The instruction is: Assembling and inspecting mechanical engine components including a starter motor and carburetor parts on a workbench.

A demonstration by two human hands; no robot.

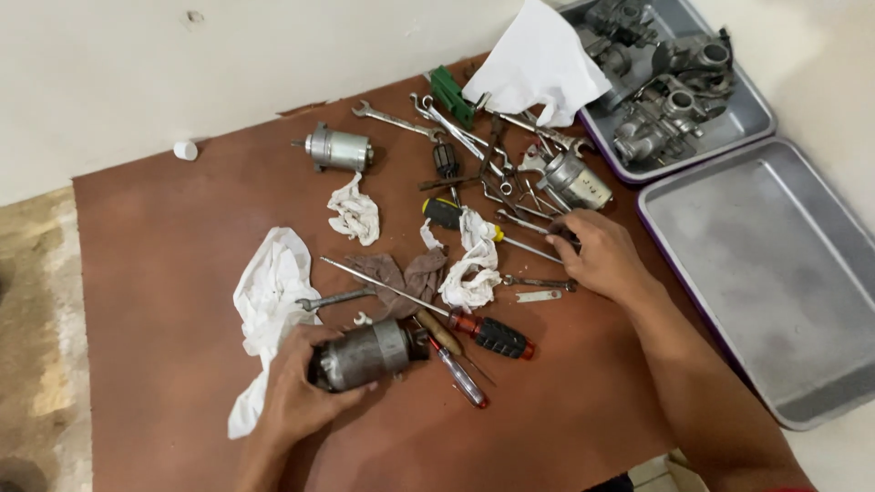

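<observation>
Head view: the left hand (305,396) has its grip around a grey motor (365,353) low in the frame on the brown bench (164,273). The right hand (602,258) pinches a small dark part among wrenches (474,137), screwdrivers (483,333) and white rags (269,292). Two grey trays (775,273) sit at the right.

left hand (305,387) clenched, right hand (602,255) curled

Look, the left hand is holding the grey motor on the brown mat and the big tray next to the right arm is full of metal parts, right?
Not quite. The left hand does hold the grey motor on the brown mat, but the big tray beside the right arm is bare. The metal parts sit in the smaller tray behind it, as the head view shows.
</observation>
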